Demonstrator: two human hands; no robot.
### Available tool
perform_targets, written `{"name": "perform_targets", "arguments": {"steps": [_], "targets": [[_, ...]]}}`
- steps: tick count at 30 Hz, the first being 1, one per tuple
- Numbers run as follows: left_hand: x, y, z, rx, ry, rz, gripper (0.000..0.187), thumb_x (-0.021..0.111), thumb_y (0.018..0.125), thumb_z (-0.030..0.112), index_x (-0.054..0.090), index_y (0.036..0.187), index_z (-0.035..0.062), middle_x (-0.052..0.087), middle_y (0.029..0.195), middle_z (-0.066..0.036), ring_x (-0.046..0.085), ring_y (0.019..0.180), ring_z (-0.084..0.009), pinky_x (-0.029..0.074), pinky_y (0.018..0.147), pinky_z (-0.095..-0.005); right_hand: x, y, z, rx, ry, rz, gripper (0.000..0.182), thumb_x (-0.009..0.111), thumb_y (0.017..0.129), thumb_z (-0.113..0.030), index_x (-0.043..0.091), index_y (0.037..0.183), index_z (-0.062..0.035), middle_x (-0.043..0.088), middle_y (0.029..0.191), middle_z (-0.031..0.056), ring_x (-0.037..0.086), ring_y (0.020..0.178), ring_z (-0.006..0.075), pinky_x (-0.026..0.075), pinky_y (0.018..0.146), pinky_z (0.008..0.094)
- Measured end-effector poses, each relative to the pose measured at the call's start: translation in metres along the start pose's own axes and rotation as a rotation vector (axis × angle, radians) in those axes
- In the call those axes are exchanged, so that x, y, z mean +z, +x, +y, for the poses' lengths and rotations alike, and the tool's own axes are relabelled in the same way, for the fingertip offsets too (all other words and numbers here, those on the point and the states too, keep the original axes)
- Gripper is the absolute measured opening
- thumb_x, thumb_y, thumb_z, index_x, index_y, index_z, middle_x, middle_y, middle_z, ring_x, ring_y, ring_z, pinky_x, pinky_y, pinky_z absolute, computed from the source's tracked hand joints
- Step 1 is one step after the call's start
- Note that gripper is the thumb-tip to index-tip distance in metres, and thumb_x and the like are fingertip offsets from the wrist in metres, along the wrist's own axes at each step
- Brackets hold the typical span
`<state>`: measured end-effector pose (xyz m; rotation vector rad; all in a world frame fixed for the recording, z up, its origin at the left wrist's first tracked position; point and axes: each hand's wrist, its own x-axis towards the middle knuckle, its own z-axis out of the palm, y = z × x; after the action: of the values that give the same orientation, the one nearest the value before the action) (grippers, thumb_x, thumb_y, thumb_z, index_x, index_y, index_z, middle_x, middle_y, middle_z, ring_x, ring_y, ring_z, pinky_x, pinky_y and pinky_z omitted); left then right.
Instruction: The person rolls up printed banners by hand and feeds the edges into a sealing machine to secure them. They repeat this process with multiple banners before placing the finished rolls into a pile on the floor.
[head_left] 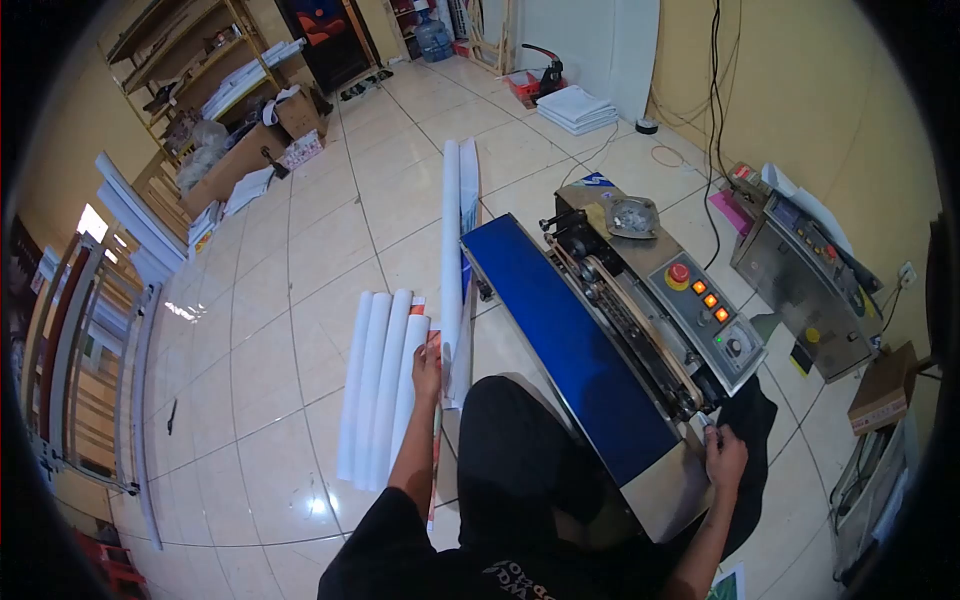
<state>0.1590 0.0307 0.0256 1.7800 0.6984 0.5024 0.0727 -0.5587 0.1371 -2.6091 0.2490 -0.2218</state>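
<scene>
1. Short white rolls (pixel 378 390) lie side by side, just left of the left hand's grip. Lined up like this, they should be easiest to handle one by one, with a light hold that won't crease them.
2. The left hand (pixel 427 375) is at the rightmost of them, near its far end. Whether its fingers pinch the roll or only rest there, I cannot tell.
3. A long white roll (pixel 451 240) stretches away just beyond the left fingertips.
4. The blue belt (pixel 570 345) slants between the two hands, apart from both.
5. Drive belts (pixel 630 320) run up to just beyond the right grip; good practice would be fingertips well outside them.
6. The right hand (pixel 727 458) has fingers bent, seemingly pinching a small pale piece (pixel 706 421) at their tips, too small to identify.
</scene>
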Motion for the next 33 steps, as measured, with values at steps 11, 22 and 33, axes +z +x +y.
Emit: {"name": "perform_targets", "arguments": {"steps": [11,22,33], "targets": [[0.008,-0.018,-0.041,0.268,1.035,-0.074,0.093,0.063,0.081,0.013,0.01,0.155,0.0265,0.04,0.131,-0.034,0.051,0.114,-0.0485,0.045,0.095,-0.052,-0.001,0.0,0.001,0.017,-0.04,-0.039,0.035,0.059,0.093,-0.037,0.059,0.082,-0.0031,0.06,0.066,0.0217,0.061,0.066,0.043,0.046,0.059,0.0494],[-0.142,-0.223,-0.081,0.472,1.343,-0.069,0.07,0.057,0.092,0.044,0.034,0.147,0.0062,0.035,0.141,-0.034,0.038,0.128,-0.0488,0.032,0.107,-0.0545,0.002,-0.002,0.001,0.16,-0.053,-0.128,0.026,0.065,0.086,-0.032,0.069,0.109,-0.0195,0.07,0.096,0.015,0.068,0.087,0.0318,0.054,0.075,0.0428],[-0.081,-0.129,-0.001,0.946,0.757,-0.084,0.038,0.049,0.101,0.023,0.054,0.128,-0.0021,0.043,0.139,-0.027,0.045,0.126,-0.0422,0.036,0.107,-0.0497,-0.101,-0.275,0.215,0.742,-0.294,-0.47,0.066,0.07,0.069,-0.01,0.053,0.133,-0.0125,0.052,0.135,0.0173,0.045,0.128,0.0379,0.037,0.108,0.0443]]}}
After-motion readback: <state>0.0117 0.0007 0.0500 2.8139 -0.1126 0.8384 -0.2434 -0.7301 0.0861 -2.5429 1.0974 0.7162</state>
